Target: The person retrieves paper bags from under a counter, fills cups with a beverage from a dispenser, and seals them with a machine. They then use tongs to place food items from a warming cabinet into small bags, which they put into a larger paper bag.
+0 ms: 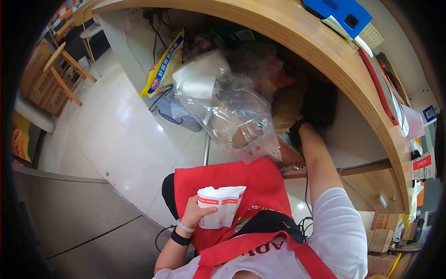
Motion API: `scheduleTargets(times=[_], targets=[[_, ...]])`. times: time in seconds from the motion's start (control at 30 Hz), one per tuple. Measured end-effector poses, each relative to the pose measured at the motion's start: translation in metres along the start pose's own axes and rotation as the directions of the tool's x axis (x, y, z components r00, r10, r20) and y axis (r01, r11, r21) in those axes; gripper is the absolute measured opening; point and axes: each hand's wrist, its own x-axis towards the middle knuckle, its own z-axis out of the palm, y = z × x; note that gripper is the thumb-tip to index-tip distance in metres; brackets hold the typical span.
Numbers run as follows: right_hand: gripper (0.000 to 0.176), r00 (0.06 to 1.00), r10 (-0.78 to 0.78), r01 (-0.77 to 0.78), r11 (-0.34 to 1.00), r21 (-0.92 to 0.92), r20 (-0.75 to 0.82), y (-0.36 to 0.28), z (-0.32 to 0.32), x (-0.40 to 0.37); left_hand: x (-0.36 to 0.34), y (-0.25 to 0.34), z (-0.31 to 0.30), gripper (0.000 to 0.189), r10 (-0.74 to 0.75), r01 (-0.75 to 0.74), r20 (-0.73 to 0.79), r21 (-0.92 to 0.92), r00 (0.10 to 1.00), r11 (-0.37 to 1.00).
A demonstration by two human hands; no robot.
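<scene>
My left hand [196, 212] is closed round a stack of white paper bags [221, 207] with red printed bands, held above the red apron [232, 174] on my lap. My right arm [320, 162] reaches under the wooden counter. Its hand [297, 130] is in shadow beside a brown paper bag [287, 104], and its fingers do not show clearly. Left of it lies a crumpled clear plastic bag [244, 114]. A white roll or packet [197, 81] shows through the plastic at its upper left.
The curved wooden counter edge [278, 32] arches over the shelf space. A yellow and blue packet [165, 65] leans at its left side, above a grey-blue container [186, 122]. Dark cables hang behind. A wooden stool [69, 69] stands on the tiled floor, and metal cabinets [88, 218] are at left.
</scene>
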Motion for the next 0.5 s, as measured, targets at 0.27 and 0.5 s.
scheduleTargets(times=[0.27, 0.5], targets=[[0.027, 1.000, 0.007, -0.007, 1.000, 0.001, -0.004, 0.001, -0.001, -0.001, 0.009, -0.003, -0.005, 0.039, 0.001, -0.001, 0.005, 0.007, 1.000, 1.000], [0.027, 1.000, -0.024, 0.025, 0.997, -0.069, 0.012, -0.001, -0.002, -0.022, 0.015, -0.002, -0.003, 0.039, -0.003, 0.007, 0.067, -0.045, 0.998, 0.999]])
